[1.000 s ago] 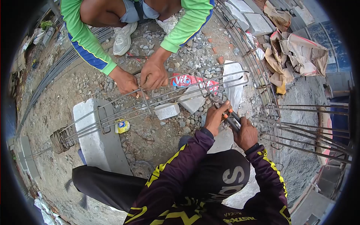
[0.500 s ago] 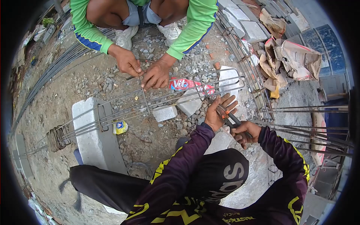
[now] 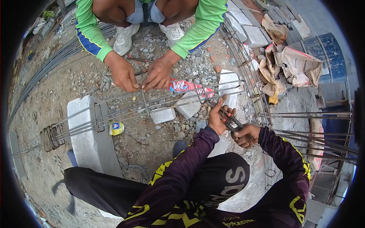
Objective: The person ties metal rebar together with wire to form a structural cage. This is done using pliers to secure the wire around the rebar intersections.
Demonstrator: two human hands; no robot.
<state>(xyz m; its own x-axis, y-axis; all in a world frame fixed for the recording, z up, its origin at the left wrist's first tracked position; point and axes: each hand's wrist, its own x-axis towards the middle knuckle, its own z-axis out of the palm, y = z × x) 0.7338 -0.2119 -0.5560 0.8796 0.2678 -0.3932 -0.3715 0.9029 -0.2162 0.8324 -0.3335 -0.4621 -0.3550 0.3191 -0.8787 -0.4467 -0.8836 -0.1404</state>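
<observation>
The right hand (image 3: 246,136) is clamped round the handles of the pliers (image 3: 230,121). Their head is steadied by the left hand (image 3: 216,117), fingers drawn together, so it is kept against a bar of the rebar cage (image 3: 167,102) at centre right. Half a second earlier the left fingers were spread. At upper centre a stirrup (image 3: 144,100) is held by a co-worker's hands (image 3: 159,74).

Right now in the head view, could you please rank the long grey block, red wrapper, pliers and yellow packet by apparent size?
1. long grey block
2. red wrapper
3. pliers (partly in right hand) and yellow packet: alike
</observation>
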